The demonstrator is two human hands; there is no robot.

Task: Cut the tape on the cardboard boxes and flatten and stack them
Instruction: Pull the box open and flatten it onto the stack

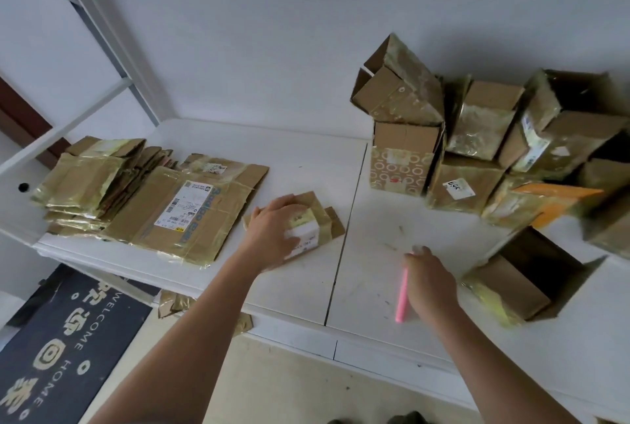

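Blocking the right hand (430, 282), an open box (521, 284) lies beside.

We read "WELCOME HOME" on the dark doormat (64, 348); the shipping labels on the boxes are too blurred.

the left hand (272, 231) is lying on a small flattened box (308, 222) on the white table (300, 158), fingers spread over its white label. just left of that box a stack of flattened boxes (146, 195) is lying, the top big one showing a shipping label. the right hand (431, 282) is gripping a pink cutter (402, 294), right of the small box. an open box (525, 282) is lying on its side further right, and a pile of taped boxes (477, 140) is standing behind it. a welcome mat (64, 338) is lying on the floor below the table's left end.
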